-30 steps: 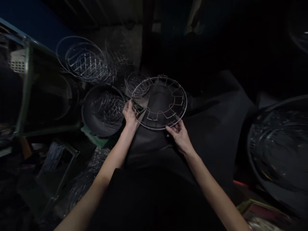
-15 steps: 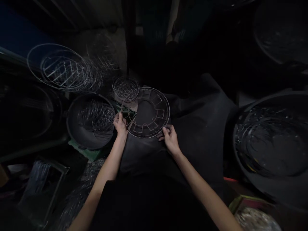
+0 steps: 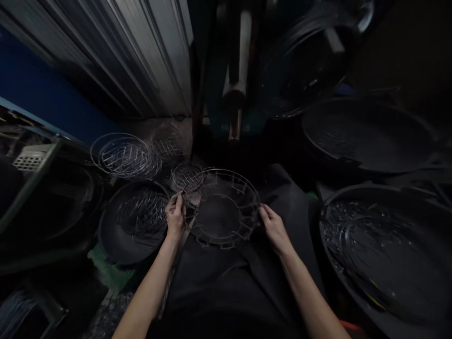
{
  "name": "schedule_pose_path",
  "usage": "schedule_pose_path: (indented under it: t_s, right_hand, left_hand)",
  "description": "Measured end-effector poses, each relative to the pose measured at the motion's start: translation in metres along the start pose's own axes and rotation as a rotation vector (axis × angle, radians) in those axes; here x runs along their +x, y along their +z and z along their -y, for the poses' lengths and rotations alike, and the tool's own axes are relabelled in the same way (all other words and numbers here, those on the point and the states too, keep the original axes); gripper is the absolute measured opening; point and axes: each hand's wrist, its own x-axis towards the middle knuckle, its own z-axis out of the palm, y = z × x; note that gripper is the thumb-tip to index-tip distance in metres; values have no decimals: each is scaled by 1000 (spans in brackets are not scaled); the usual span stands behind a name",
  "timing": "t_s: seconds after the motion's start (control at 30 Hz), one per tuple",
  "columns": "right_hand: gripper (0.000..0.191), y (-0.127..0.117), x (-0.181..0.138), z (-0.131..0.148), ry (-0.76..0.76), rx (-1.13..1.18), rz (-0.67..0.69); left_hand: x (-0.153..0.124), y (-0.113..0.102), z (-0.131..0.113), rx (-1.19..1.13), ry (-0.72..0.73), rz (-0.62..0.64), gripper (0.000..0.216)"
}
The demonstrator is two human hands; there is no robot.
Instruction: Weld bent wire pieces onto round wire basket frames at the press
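Between my two hands is a round wire rack (image 3: 226, 246), made of an outer ring and a smaller inner ring joined by short bent wires. My left hand (image 3: 175, 217) pinches its left edge, thumb on top. On the opposite edge, my right hand (image 3: 274, 227) has its fingers closed on the rim. The rack is held over dark cloth (image 3: 208, 278) on my lap. Just left of my left hand stands a dark round basin (image 3: 118, 245) with a tangle of thin wire pieces (image 3: 143, 212) in it.
Stacked wire grids (image 3: 125, 155) and a smaller round wire stack (image 3: 188, 176) lie behind the basin. A large basin (image 3: 406, 245) with wire rings is at the right, another basin (image 3: 370, 136) behind it. A dark machine (image 3: 235, 89) stands ahead, beside a corrugated wall (image 3: 141, 52).
My right hand has moved from the rack's near right edge up to its right side. The rack has turned or tilted between my hands. The view has shifted upward, showing more machine and wall.
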Motion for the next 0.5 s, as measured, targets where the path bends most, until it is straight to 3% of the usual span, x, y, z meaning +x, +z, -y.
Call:
schedule_pose_path:
  t_s: [0.17,0.27,0.33,0.43,0.5]
  right_hand:
    - [50,-36,-4,-4,-74,-132,-6]
    - [54,-53,-10,6,-77,-286,-173]
    - [46,-65,-29,28,-182,-406,-351]
    - [25,-89,-75,71,-455,-544,-609]
    - [20,-110,-104,91,-471,-566,-591]
  left_hand:
    - [3,34,-45,20,88,305,28]
    - [0,58,-57,84,156,451,25]
    - [-3,71,-55,152,234,532,21]
    - [-9,85,-39,256,306,646,17]
    - [-13,88,-25,303,290,680,17]
